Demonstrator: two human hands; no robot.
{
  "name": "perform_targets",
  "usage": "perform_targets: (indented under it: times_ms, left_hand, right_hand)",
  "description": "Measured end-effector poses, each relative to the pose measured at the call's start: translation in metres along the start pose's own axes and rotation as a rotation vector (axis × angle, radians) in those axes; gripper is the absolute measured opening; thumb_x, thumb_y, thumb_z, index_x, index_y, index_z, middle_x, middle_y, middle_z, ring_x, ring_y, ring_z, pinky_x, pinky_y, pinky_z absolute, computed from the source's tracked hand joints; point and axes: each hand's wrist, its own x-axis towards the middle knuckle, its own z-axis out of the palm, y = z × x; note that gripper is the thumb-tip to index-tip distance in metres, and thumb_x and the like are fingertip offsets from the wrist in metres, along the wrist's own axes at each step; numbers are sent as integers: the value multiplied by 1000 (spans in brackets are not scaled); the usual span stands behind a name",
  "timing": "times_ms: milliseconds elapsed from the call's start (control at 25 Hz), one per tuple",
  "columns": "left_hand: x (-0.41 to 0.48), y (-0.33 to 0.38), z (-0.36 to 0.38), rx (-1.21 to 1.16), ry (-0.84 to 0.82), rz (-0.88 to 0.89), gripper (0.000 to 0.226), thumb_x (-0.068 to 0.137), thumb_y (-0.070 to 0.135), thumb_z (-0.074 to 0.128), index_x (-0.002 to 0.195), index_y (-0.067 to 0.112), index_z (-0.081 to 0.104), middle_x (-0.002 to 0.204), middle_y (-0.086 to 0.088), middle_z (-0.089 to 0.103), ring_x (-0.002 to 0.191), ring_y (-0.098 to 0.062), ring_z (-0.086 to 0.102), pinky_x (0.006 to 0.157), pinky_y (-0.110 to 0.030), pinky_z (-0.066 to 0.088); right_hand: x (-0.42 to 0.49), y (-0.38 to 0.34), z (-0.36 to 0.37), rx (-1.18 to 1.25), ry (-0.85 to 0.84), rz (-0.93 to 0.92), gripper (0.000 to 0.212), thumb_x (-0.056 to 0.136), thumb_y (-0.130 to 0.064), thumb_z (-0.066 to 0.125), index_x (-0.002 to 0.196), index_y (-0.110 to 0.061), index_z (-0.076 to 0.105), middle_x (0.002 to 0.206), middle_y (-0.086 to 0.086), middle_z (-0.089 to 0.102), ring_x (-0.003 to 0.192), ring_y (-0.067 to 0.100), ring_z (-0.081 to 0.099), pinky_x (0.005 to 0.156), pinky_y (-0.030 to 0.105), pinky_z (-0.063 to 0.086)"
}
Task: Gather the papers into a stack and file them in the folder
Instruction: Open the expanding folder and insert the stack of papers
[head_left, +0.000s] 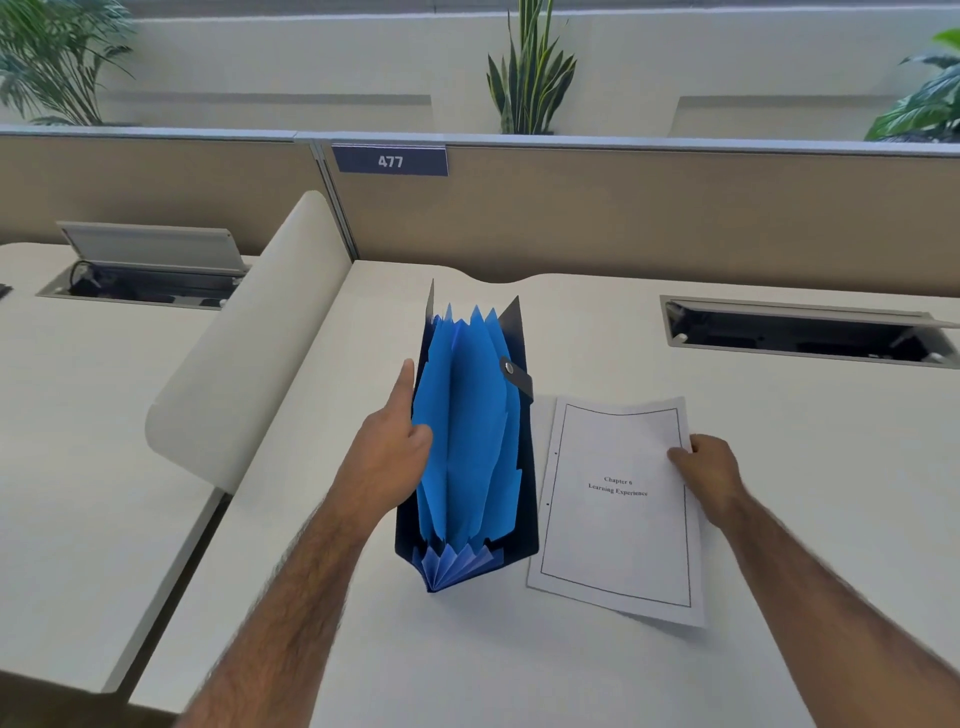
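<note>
So the folder (467, 447) is one of those blue accordion ones, standing upright on the white surface (467, 665) with its pockets fanned wide open and the dark cover on the outside. A snap strap (516, 378) sticks out on its right side. The left hand (397, 436) is on the folder's left edge, thumb hooked over the front of the blue pockets and the fingers running up along the outer cover, so it's closed around that side and holding the thing open.

The papers (618, 509) are already in one stack, lying flat just right of the folder, with their left edge close to its cover. Top sheet has a box border and reads "Chapter 6 Learning Experience". The right hand (709, 470) has the stack pinched at its right edge, thumb on top, other fingers tucked under where they can't really be seen.

Further back there's a cable tray (800, 332) cut into the surface, a curved divider (249, 338) on the left, a tan partition with a "477" sign (389, 161), and some plants (530, 73) behind that.
</note>
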Motion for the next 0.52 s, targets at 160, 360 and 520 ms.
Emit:
perform_targets:
  times_ms: [160, 360, 520]
  left_hand:
    - [0, -4, -2, -104, -8, -10, 58, 103, 15, 37, 157, 31, 26, 125, 3, 62, 89, -14, 65, 65, -21, 53]
    - [5, -11, -3, -265, -47, -30, 56, 100, 13, 41, 152, 33, 39, 139, 6, 57, 112, -19, 65, 84, -36, 63]
    - [7, -15, -3, -320, -74, -36, 61, 101, 13, 46, 156, 36, 31, 147, 4, 51, 118, -24, 63, 77, -33, 63]
  right_hand:
    - [-19, -54, -40, -89, 133, -197, 16, 93, -8, 53, 88, 0, 66, 85, 18, 65, 77, 32, 59, 66, 33, 41]
    - [-47, -173, -120, -136, 409, -481, 29, 84, -22, 49, 76, 5, 59, 74, 31, 59, 67, 41, 57, 60, 42, 44]
    - [-75, -255, -156, 49, 546, -546, 34, 80, -36, 47, 93, -9, 64, 100, 25, 70, 84, 34, 66, 79, 50, 59]
